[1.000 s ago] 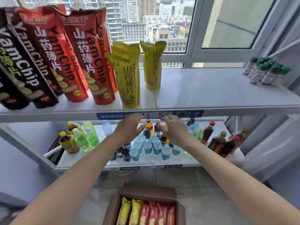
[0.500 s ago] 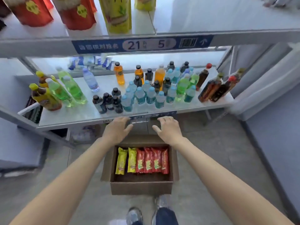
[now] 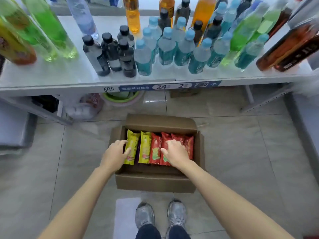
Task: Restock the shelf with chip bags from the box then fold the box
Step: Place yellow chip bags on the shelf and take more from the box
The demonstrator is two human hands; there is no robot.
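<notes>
Two hands reach into the box on the floor: my left hand touches a yellow bag, my right hand rests on a red bag, neither gripped. Next I must close fingers and lift.

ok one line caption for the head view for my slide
Both hands, left hand and right hand, reach into the open cardboard box of chip bags below the bottle shelf.

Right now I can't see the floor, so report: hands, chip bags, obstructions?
Left hand on the outer yellow bag, right hand on the red bags; neither grip confirmed. All bags in the open box. No obstruction seen.
</notes>
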